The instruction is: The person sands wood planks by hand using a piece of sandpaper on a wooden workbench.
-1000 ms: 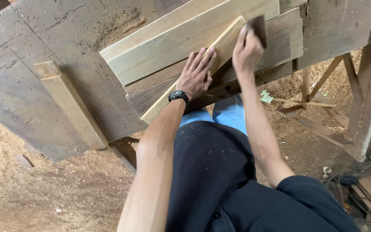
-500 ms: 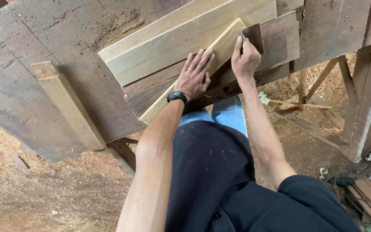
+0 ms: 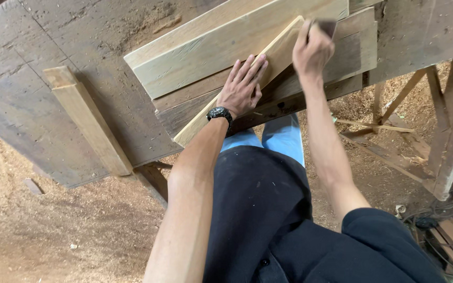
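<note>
A narrow pale wooden strip lies slanted across a stack of boards on a dark workbench. My left hand, with a black wristwatch, presses flat on the strip, fingers spread. My right hand is closed around a small dark sanding block at the strip's far end. A wide pale plank lies just beyond the strip, and darker boards lie under it.
A loose pale batten lies on the bench to the left. Sawdust covers the ground. Wooden legs and braces stand at the right, with scrap wood and a rag on the floor near them.
My right hand with the block has slid a little along the strip's far end. My left hand stays pressed on the strip.
</note>
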